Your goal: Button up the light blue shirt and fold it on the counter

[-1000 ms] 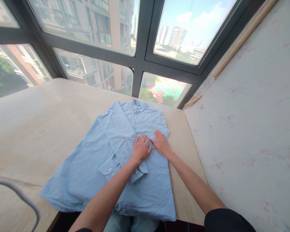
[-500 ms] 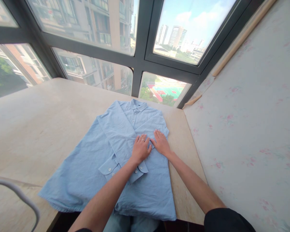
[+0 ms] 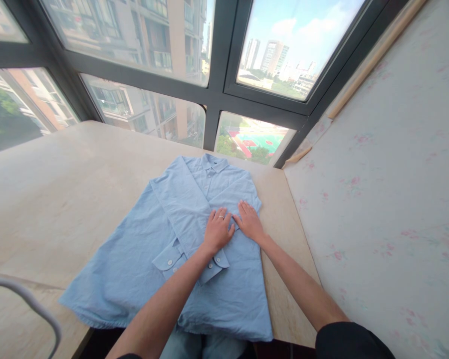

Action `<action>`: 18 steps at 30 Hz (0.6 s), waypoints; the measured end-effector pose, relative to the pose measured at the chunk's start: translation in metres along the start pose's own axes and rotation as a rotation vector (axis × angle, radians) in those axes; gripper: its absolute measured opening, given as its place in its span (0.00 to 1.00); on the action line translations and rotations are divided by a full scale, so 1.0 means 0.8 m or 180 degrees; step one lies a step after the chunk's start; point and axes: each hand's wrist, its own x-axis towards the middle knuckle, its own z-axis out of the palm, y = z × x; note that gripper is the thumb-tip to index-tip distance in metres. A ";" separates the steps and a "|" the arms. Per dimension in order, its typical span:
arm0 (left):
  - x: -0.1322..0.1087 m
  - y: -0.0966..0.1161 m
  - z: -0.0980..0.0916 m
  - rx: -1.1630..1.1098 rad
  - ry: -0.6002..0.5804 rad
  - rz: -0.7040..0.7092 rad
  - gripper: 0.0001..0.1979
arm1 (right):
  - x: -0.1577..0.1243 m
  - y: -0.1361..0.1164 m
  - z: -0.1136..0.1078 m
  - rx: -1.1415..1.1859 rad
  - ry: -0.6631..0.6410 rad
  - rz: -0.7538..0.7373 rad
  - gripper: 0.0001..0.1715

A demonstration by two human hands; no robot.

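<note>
**Two flat hands on the blue shirt, almost nothing changed**

Both your hands lie open and flat, palms down, and they hold nothing. Your left hand [image 3: 217, 230] presses on the middle of the blue shirt [image 3: 134, 259], with the fingers spread a little and a ring [image 3: 221, 217] on one finger. Your right hand [image 3: 250, 221] lies just beside it, nearer to the right edge of the shirt; the thumb sides of the two hands nearly touch.

Compared with the picture from one second ago, the hands are in the same place and the same pose. The cloth under them shows no new fold or wrinkle that I can see.

The shirt lies front up on the pale table [image 3: 60, 189], its collar [image 3: 211, 163] pointing away from you toward the window [image 3: 254, 139]. One sleeve is folded across the chest, and its buttoned cuff [image 3: 168, 260] lies just left of your left forearm. A second cuff [image 3: 215, 264] lies partly under your left wrist. The left part of the shirt is spread wide, and the hem hangs a little over the near table edge.

A wall with faint pink marks [image 3: 377, 199] stands at the right, and a curved white bar [image 3: 30, 299] shows at the lower left.
</note>
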 end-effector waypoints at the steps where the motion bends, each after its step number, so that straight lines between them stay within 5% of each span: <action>1: 0.000 0.000 0.000 0.0002 -0.0003 -0.0003 0.20 | 0.000 0.000 0.000 0.0001 0.0004 0.0006 0.35; 18: -0.005 -0.007 -0.005 -0.0162 0.0006 0.0003 0.16 | 0.000 -0.001 0.002 -0.0025 0.0117 -0.0022 0.34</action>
